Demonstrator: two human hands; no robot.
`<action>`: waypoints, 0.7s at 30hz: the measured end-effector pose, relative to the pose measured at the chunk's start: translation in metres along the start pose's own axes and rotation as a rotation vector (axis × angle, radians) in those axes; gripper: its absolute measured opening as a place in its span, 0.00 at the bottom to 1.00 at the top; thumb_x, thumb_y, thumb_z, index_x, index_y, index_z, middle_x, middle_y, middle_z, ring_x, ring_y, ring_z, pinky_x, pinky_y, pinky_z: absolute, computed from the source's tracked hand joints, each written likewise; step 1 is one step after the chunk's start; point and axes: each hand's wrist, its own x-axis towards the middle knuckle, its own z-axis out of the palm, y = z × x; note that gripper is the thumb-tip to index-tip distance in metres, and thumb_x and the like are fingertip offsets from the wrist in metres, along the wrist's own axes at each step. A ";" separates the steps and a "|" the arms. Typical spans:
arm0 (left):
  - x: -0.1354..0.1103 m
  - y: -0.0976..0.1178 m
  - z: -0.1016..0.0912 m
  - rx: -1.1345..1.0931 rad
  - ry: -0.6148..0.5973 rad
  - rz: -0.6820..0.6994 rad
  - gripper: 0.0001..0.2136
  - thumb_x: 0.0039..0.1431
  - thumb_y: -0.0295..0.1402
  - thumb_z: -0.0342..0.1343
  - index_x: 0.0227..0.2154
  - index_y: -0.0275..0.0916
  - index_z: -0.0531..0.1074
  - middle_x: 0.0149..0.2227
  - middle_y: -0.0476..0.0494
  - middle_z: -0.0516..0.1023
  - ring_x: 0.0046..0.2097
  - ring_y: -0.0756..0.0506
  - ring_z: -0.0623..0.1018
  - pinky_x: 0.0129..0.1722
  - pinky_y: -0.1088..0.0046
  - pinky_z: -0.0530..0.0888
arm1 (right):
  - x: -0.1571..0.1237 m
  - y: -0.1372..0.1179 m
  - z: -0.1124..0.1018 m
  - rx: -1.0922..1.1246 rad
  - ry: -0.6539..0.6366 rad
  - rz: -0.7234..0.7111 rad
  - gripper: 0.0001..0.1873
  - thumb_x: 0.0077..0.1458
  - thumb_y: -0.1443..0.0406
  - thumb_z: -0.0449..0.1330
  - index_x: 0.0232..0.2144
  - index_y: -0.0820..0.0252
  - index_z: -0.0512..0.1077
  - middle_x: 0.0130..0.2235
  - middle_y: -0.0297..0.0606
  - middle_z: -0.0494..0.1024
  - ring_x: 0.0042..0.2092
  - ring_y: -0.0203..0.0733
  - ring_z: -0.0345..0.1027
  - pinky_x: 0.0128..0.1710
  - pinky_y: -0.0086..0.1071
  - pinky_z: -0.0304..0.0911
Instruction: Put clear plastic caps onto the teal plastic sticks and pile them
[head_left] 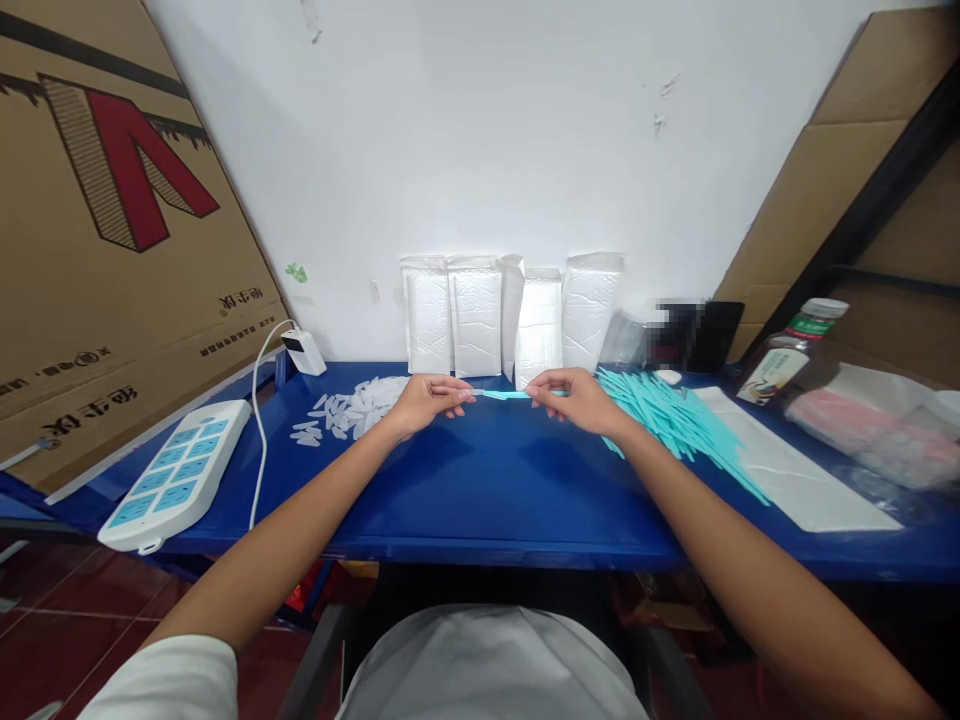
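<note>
Holding one slim part in each hand, you have these before you at the blue table [480, 490].

Left hand [431, 402]: thumb and fingertips in a narrow pinch on a small translucent piece [480, 392], partly covered by the fingers.

Right hand [570, 394]: thumb and forefinger in a narrow pinch on a turquoise stick [516, 395], one end pointing left.

Meeting place: the parts lie nearly in line between the hands, over the far middle of the table; whether one sits inside the other, cannot tell.

Handling, as judged: set both on one straight axis; pinch the stick close to its meeting end so it flexes less; press lightly, since thin parts may bend or slip.

Stock, left: loose translucent pieces [351, 408], just beside the left hand.

Stock, right: heaped turquoise sticks [675, 415], near the right hand, beside a white sheet [817, 490].
</note>
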 end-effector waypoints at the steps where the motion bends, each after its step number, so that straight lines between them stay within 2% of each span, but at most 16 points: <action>1: 0.000 0.000 0.000 0.007 0.002 0.005 0.24 0.51 0.51 0.74 0.41 0.35 0.84 0.42 0.34 0.87 0.32 0.47 0.81 0.34 0.69 0.77 | 0.000 0.000 0.000 -0.002 -0.001 0.000 0.27 0.58 0.42 0.66 0.40 0.61 0.80 0.35 0.43 0.82 0.27 0.36 0.68 0.22 0.29 0.65; 16: 0.001 -0.003 0.003 0.037 0.056 -0.009 0.25 0.51 0.55 0.72 0.38 0.35 0.83 0.40 0.35 0.86 0.31 0.47 0.80 0.31 0.72 0.76 | -0.001 -0.002 0.000 -0.003 0.010 -0.025 0.27 0.58 0.43 0.65 0.40 0.62 0.80 0.34 0.42 0.82 0.27 0.35 0.68 0.22 0.28 0.64; 21: -0.002 -0.002 0.011 0.044 0.032 0.002 0.25 0.52 0.55 0.71 0.35 0.34 0.81 0.36 0.36 0.85 0.30 0.48 0.79 0.29 0.73 0.74 | -0.002 -0.005 0.009 0.004 -0.022 -0.023 0.27 0.58 0.43 0.65 0.39 0.61 0.80 0.34 0.41 0.81 0.26 0.35 0.68 0.22 0.28 0.64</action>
